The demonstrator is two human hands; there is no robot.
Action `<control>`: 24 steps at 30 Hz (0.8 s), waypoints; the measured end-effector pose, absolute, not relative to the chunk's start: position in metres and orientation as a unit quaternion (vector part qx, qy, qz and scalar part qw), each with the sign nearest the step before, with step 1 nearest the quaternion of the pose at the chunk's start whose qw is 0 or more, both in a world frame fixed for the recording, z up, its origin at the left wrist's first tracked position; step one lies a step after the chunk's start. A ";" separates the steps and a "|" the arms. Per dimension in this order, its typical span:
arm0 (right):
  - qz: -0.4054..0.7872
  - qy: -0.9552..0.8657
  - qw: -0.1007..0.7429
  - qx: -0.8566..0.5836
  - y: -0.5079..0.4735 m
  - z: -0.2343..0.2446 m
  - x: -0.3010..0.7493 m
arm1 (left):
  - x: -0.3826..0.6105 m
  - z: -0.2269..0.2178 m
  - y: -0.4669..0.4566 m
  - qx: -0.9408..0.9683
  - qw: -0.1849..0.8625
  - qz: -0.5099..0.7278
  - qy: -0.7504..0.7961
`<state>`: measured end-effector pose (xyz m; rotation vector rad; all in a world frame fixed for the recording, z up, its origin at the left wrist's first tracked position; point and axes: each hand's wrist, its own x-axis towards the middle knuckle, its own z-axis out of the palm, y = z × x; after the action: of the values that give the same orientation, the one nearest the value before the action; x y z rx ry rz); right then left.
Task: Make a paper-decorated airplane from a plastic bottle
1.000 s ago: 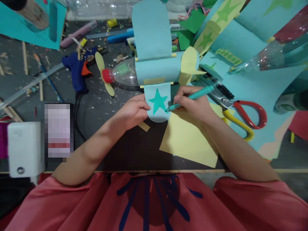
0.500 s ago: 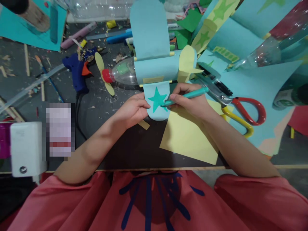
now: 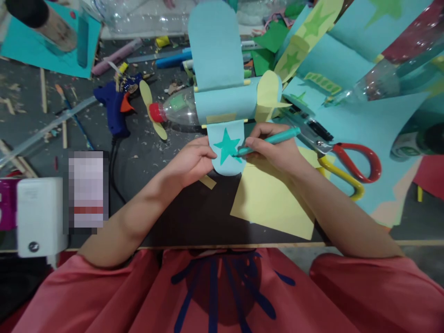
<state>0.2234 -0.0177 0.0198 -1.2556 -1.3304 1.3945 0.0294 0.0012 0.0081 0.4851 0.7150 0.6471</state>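
Observation:
A model plane [image 3: 222,104] made from a plastic bottle and light blue paper lies in front of me, with a red cap and a yellow propeller [image 3: 153,110] at its left end. My left hand [image 3: 198,159] pinches the left edge of its near wing [image 3: 227,169]. A green star [image 3: 227,146] is coloured on that wing. In my right hand [image 3: 274,143] is a teal marker [image 3: 282,136], its tip touching the star's lower right point. Beneath the right hand lies a yellow paper sheet [image 3: 274,203].
Scissors [image 3: 357,162] with red and yellow handles lie right of my right hand. A blue glue gun [image 3: 116,108] rests on the left, its cord running down. Another bottle plane [image 3: 347,60] stands at upper right. A white charger-like block [image 3: 41,217] sits at lower left.
The marker tip has shifted slightly right and down along the star's lower right point. The whole view has moved a little; my left hand keeps its hold on the wing.

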 end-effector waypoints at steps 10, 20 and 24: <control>0.554 -0.526 0.395 -0.510 -0.017 0.021 0.224 | 0.029 0.010 0.002 0.241 0.856 0.299 0.345; 0.550 -0.523 0.399 -0.516 -0.017 0.021 0.224 | 0.030 0.013 0.001 0.226 0.858 0.304 0.347; 0.550 -0.497 0.427 -0.518 -0.017 0.021 0.224 | 0.030 0.012 0.001 0.231 0.853 0.304 0.357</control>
<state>0.2237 -0.0167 0.0210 -1.2935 -1.2404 1.3742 0.0298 0.0010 0.0115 0.4856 0.7503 0.6398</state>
